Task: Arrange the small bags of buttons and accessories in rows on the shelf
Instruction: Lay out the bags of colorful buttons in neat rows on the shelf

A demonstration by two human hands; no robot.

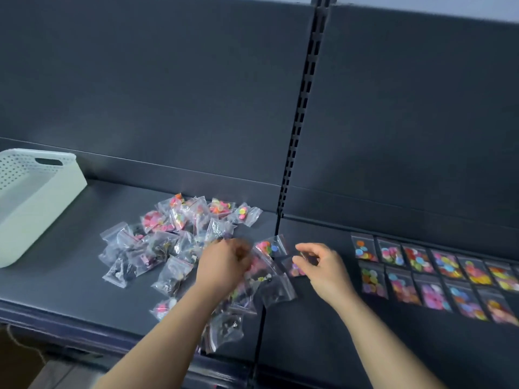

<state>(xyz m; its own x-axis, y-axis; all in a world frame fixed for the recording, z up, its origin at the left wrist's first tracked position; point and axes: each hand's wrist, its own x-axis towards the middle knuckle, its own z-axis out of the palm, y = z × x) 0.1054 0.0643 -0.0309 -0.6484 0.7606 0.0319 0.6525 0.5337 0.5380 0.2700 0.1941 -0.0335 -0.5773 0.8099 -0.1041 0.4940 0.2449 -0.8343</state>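
Button bags on shelf: arrangement partly done.
Two rows of bags (pixel 417 259), flat clear zip pouches of bright round buttons, lie edge to edge on the right of the dark matte shelf (pixel 70 284). A loose pile (pixel 168 240) of glossy, crinkled bags, some with dark contents, awaits sorting at centre. A white perforated plastic basket (pixel 36 197) stands far left. The right grip (pixel 323 269) pinches one small bag (pixel 295 269) by thumb and forefinger. The left grip (pixel 222 265) is curled into the pile; what it holds is blurred and cannot be told.
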